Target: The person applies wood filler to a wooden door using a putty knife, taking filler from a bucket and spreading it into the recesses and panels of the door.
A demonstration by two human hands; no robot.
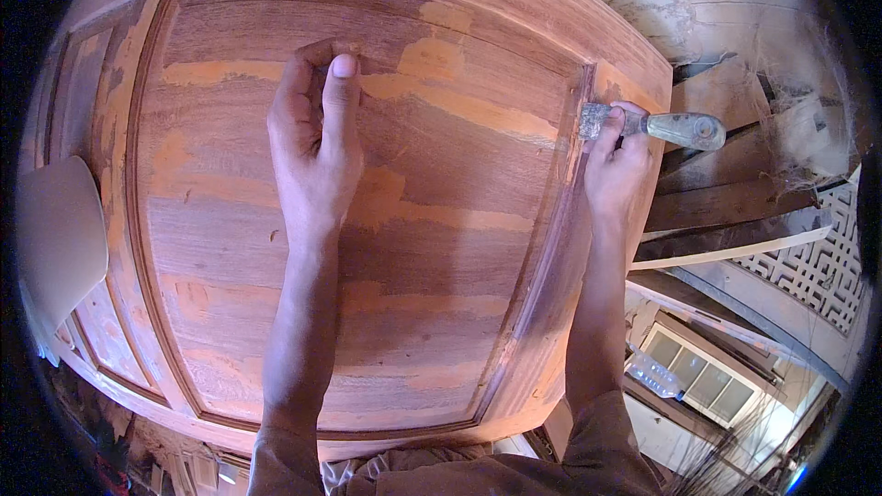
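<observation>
A reddish-brown wooden door (441,262) with a recessed panel lies before me, streaked with orange filler (459,108) in several bands. At the panel's right-hand moulding, my right hand (621,165) grips a putty knife (684,129). Its smeared metal blade points left at the moulding, and its worn handle sticks out to the right past the door's edge. Over the upper middle of the panel is my left hand (317,133), thumb up and fingers curled toward the wood. What lies inside those fingers is hidden.
A pale rounded object (62,243) covers part of the door's left side. Stacked boards (735,211) and a white lattice panel (808,253) lie right of the door. Below them are a clear plastic bottle (654,375) and a pale slatted frame (703,372).
</observation>
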